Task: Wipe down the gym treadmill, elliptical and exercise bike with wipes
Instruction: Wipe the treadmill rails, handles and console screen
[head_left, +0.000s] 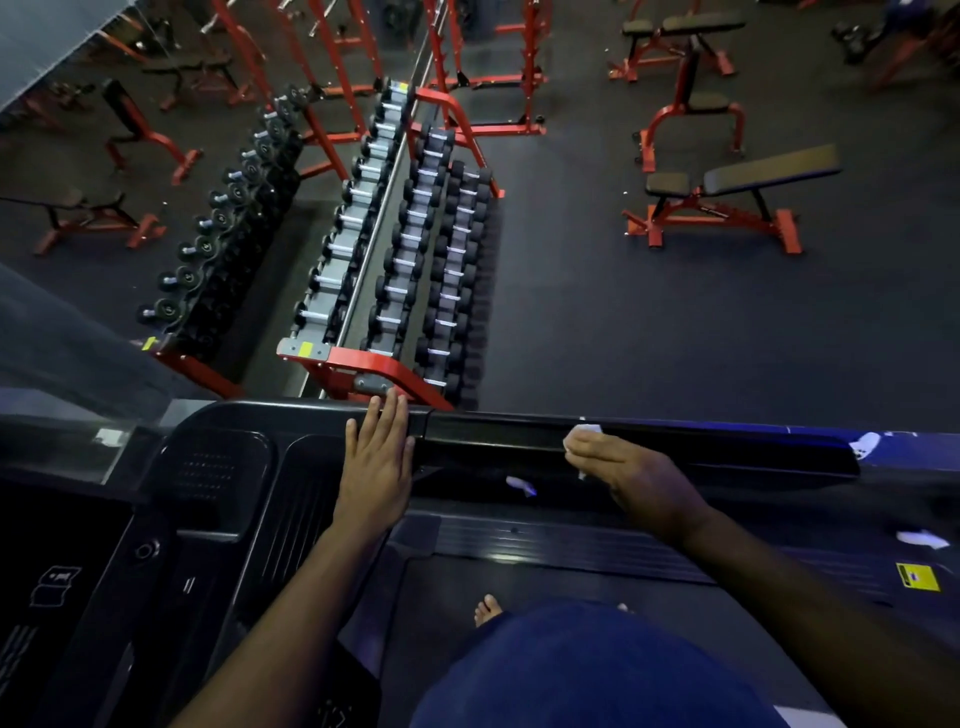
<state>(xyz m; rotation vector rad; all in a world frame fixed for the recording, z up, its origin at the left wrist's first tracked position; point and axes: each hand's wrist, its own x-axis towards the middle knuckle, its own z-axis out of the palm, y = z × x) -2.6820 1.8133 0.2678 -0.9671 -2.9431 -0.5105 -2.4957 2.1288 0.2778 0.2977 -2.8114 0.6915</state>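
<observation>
The right hand (618, 467) lies flat-fingered on a white wipe (586, 432), pressing it against the top edge of the treadmill (467, 431) console. The left hand (376, 467) rests open and flat on the same edge, to the left of the wipe, holding nothing. The wipe looks thin, soft and probably damp, so it should bunch easily; best kept spread under the fingers. Most of it is hidden under the hand. Beyond the console stands a dumbbell rack (395, 374).
</observation>
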